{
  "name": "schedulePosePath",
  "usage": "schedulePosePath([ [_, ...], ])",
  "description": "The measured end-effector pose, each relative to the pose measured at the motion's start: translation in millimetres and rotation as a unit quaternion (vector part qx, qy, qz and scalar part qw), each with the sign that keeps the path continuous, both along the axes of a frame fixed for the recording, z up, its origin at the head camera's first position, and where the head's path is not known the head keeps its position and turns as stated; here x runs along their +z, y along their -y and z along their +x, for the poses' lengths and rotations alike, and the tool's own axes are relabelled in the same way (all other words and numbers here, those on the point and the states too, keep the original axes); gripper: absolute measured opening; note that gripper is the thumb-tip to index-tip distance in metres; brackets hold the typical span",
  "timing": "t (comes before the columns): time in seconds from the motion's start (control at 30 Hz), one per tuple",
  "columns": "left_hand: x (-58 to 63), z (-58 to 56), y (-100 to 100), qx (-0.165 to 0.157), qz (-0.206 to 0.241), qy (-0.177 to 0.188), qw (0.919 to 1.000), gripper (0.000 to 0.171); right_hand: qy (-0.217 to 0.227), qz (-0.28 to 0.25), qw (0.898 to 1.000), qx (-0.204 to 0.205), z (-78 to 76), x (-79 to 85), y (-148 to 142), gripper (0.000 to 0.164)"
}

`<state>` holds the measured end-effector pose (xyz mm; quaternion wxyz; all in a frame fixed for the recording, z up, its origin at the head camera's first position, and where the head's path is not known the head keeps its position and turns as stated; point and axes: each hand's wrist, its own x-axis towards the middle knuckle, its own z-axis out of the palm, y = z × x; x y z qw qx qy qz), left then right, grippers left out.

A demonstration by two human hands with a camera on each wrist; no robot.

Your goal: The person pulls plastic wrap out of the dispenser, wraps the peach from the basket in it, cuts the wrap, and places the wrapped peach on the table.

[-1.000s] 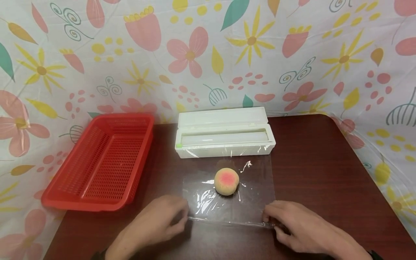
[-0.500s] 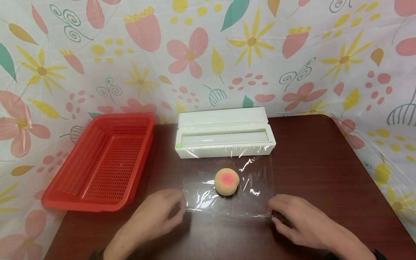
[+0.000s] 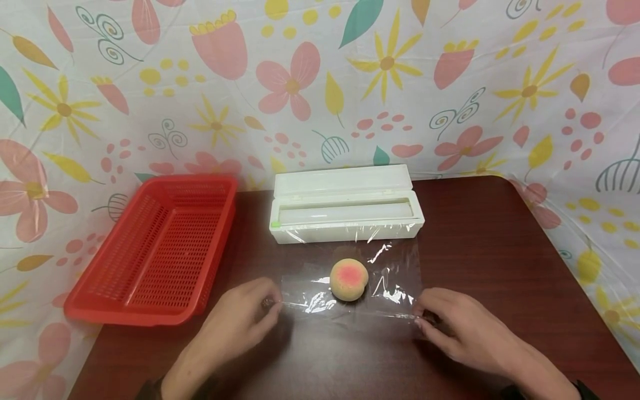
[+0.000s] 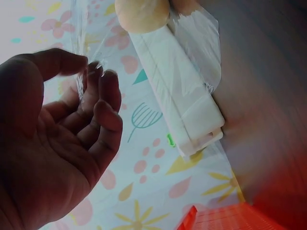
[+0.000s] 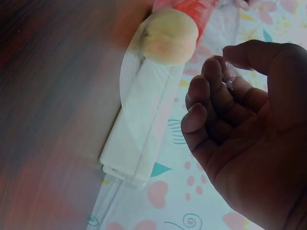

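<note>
Plainly, each hand has a pinch on clear plastic film [image 3: 317, 291], thumb and fingertips together on its near edge. The peach-like ball [image 3: 348, 280], yellowish with a pink patch on top, sits on the film between the two hands and apart from both. The left hand [image 3: 245, 314] is to the ball's left and a little nearer the person; the right hand [image 3: 465, 328] is to its right, also nearer the person. Both wrist views show the other fingers bent loosely beside the pinch. The film is drawn up into a taut, gathered line in front of the ball and runs back past it to a white box [image 3: 345, 230]. That box stands just behind the ball, its lid [image 3: 342, 181] raised and a pale roll [image 3: 345, 213] inside. Well to the ball's left is a red basket [image 3: 135, 316]. Under everything is a dark reddish-brown table [image 3: 490, 250], and beyond the ball and box hangs a flower-patterned cloth [image 3: 320, 83].
</note>
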<state>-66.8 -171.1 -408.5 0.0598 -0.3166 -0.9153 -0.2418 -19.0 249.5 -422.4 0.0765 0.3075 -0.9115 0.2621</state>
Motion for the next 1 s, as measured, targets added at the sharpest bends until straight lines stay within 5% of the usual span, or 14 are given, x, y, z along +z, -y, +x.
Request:
schedulePosePath([
  [0.53, 6.1, -9.8, -5, 0.059, 0.069, -0.002, 0.9959, 0.017, -0.052, -0.033, 0.998, -0.029, -11.8, 6.0, -4, 0.038],
  [0.83, 3.7, -18.6, -11, 0.093, 0.107, -0.004, 0.9898, 0.014, -0.061, -0.07, 0.995, -0.046, -21.1, 6.6, -6, 0.016],
  [1.0, 2.2, -23.7, -15, 0.108, 0.128, 0.003, 0.9859, 0.015, -0.053, -0.078, 0.994, -0.064, -25.3, 7.4, -6, 0.03],
])
